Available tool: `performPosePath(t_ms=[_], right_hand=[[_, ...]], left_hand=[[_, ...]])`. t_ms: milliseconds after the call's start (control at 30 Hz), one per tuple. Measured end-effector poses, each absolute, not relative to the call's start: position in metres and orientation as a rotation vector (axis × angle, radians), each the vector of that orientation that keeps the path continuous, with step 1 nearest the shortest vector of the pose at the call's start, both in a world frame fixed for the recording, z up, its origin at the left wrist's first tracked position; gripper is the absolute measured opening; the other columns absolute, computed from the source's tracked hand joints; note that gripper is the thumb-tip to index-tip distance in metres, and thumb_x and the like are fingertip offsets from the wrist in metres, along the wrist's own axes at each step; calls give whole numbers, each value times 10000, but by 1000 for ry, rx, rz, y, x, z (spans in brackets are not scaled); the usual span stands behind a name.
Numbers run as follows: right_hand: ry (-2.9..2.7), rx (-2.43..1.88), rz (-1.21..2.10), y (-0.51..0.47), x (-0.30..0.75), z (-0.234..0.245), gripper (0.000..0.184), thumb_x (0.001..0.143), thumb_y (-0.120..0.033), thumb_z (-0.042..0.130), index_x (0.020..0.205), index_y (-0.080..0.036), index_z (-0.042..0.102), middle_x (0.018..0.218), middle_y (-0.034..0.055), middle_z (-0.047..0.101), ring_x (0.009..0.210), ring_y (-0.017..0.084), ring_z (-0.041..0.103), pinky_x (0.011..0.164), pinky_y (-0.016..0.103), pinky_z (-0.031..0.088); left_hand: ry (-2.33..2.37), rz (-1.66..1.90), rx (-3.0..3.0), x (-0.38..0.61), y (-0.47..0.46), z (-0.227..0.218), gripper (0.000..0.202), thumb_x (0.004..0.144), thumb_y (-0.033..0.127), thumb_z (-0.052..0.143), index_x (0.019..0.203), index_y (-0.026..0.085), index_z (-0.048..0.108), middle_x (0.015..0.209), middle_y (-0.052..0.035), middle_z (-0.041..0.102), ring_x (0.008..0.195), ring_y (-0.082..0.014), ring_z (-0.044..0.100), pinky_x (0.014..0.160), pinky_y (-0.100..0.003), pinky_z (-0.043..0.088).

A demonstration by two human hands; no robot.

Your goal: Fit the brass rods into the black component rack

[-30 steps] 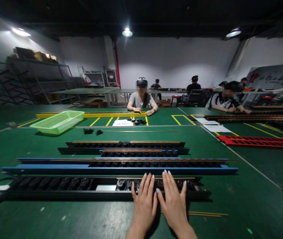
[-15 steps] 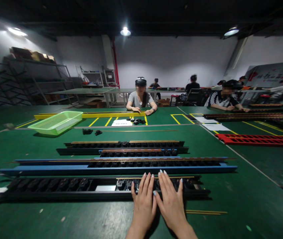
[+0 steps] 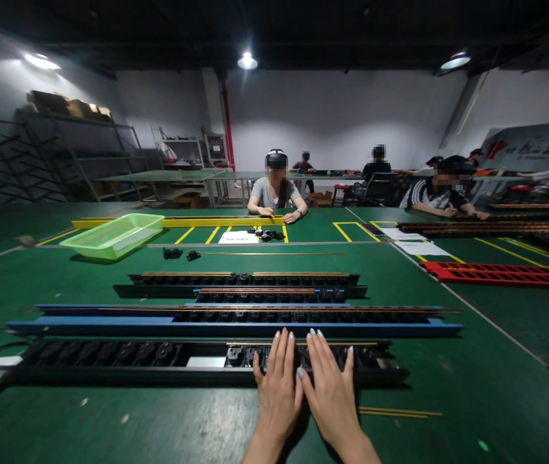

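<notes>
My left hand point(image 3: 278, 390) and my right hand point(image 3: 330, 390) lie side by side, fingers stretched forward across a long black channel point(image 3: 134, 377). Small black blocks point(image 3: 127, 352) sit in a row inside that channel, and a pale rectangle point(image 3: 205, 362) shows between two groups of them. Along its far side runs a thin brass rod point(image 3: 366, 344), partly covered by my fingers. Whether my fingertips press on the blocks or only rest over them cannot be made out. To the right of my right wrist, thin brass rods point(image 3: 397, 412) lie on the green table point(image 3: 182, 428).
Beyond lie a blue channel point(image 3: 100, 324) with blocks and rods, and another black channel point(image 3: 240, 290). A green basket point(image 3: 115, 238) stands back left, beside a yellow channel point(image 3: 207, 223). A red slotted rail point(image 3: 506, 274) lies right. A co-worker point(image 3: 277, 190) sits opposite.
The view has shifted slightly, moving the table's contents a little to the right at the left side. Both hands stay on the black channel, almost unmoved.
</notes>
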State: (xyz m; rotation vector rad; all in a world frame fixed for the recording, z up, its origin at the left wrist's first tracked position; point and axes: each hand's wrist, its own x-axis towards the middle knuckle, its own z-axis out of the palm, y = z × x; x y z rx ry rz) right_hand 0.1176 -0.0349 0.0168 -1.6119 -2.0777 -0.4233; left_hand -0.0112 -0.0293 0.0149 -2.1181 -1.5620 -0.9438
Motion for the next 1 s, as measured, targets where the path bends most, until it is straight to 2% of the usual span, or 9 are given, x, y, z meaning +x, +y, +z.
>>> performPosePath(t_ms=[100, 200, 400, 533, 733, 1000], right_hand=[[-2037, -1647, -400, -36, 115, 19, 543, 975, -449, 255, 1450, -199, 333, 1460, 99, 405, 1344, 239, 383, 1130, 568, 13], [-2028, -1651, -394, -36, 115, 19, 544, 975, -452, 256, 1451, -200, 330, 1454, 95, 416, 1342, 239, 387, 1131, 565, 40], [-2061, -1632, -398, -35, 117, 17, 551, 975, -452, 265, 1458, -190, 314, 1468, 92, 389, 1346, 230, 378, 1133, 557, -21], [-2041, -1623, -399, -35, 118, 16, 555, 975, -441, 283, 1469, -188, 282, 1462, 94, 401, 1345, 232, 381, 1133, 564, -1], [-2066, -1565, -390, -35, 120, 15, 601, 967, -422, 325, 1501, -204, 157, 1450, 102, 424, 1333, 251, 403, 1126, 588, 72], [-2063, -1562, -378, -35, 120, 15, 599, 969, -405, 330, 1503, -208, 144, 1457, 99, 409, 1335, 246, 402, 1131, 591, 51]], left_hand=[[-1620, -971, -2044, -14, -26, 14, 633, 897, 255, 438, 1478, 182, 197, 1422, -96, 469, 1302, -193, 440, 1151, -431, -90], [-1594, -972, -2056, -17, -23, 14, 597, 904, 255, 446, 1465, 209, 249, 1387, -73, 512, 1256, -188, 490, 1153, -438, -94], [-1574, -986, -2064, -21, -24, 16, 562, 908, 247, 446, 1448, 203, 295, 1384, -68, 511, 1251, -179, 493, 1157, -436, -94], [-1585, -985, -2033, -23, -24, 15, 575, 906, 250, 449, 1454, 194, 282, 1404, -84, 486, 1276, -189, 470, 1153, -437, -105], [-1608, -1012, -1994, -30, -19, 11, 591, 904, 256, 468, 1458, 225, 266, 1351, -64, 550, 1220, -178, 526, 1153, -444, -90], [-1554, -1002, -1998, -32, -19, 17, 632, 902, 243, 458, 1478, 239, 197, 1333, -64, 568, 1189, -179, 553, 1154, -447, -84]])
